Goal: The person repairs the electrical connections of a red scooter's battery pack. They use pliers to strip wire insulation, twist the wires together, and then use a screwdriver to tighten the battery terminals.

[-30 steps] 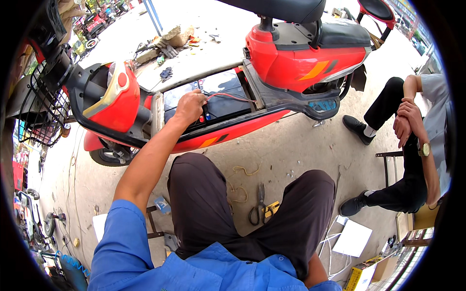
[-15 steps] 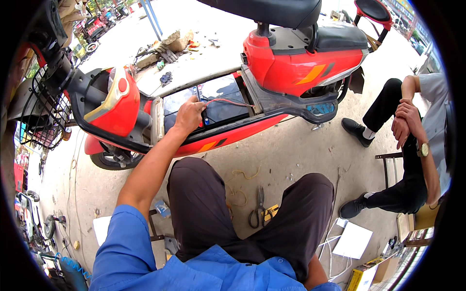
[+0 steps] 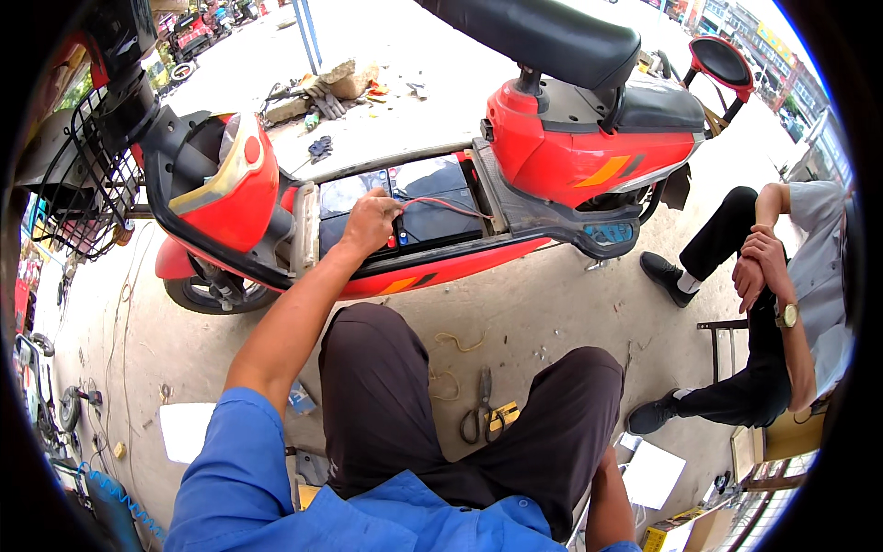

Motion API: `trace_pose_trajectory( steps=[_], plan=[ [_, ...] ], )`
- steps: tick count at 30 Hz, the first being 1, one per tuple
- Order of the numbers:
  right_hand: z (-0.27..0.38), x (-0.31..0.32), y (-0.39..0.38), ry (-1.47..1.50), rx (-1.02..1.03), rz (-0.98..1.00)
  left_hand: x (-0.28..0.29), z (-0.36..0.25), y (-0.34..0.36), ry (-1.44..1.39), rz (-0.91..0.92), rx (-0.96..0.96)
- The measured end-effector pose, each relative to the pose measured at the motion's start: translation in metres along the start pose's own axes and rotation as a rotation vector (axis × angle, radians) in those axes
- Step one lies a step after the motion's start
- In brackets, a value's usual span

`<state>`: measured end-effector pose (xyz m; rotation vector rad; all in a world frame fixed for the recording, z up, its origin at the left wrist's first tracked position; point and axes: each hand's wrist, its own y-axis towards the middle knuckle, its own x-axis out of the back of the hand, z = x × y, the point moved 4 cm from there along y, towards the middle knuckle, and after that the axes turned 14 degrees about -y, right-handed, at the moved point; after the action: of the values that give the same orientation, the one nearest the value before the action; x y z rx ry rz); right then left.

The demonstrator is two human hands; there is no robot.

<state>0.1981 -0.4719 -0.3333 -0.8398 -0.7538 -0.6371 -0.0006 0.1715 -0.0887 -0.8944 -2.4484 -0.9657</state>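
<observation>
My left hand [image 3: 371, 219] is closed on the end of a red-and-black wire [image 3: 432, 202] at the terminals of the black batteries [image 3: 435, 223]. These lie in the open floorboard bay of a red electric scooter [image 3: 550, 166]. The wire runs right to the bay's end by the seat post. My right hand [image 3: 605, 467] is low beside my right thigh, its fingers hidden behind the leg.
A seated person [image 3: 814, 267] is at the right. Large scissors [image 3: 477, 413] and a yellow card [image 3: 503, 413] lie between my knees. A white board [image 3: 653, 471] lies lower right. Rubble and gloves [image 3: 326, 101] lie beyond the scooter; a wire basket [image 3: 89, 193] hangs at left.
The view has shifted slightly, so the seated person sits lower in it. My left hand stays at the battery terminals on the wire; more of my right forearm shows by my thigh.
</observation>
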Motion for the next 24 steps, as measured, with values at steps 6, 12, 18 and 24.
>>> trace_pose_trajectory(
  steps=[6,12,18,24],
  plan=[
    [0.119,0.123,0.024,-0.133,0.335,-0.361,-0.001,0.006,-0.001,-0.069,-0.046,0.049],
    [0.241,0.212,0.029,-0.124,0.232,-0.503,0.002,0.009,-0.002,-0.101,-0.066,0.056],
    [0.345,0.226,0.027,0.166,0.405,-0.321,0.003,0.009,-0.001,-0.139,-0.094,0.099],
    [0.418,0.219,0.023,0.201,0.616,-0.280,0.000,0.013,0.001,-0.136,-0.067,0.105]
  ],
)
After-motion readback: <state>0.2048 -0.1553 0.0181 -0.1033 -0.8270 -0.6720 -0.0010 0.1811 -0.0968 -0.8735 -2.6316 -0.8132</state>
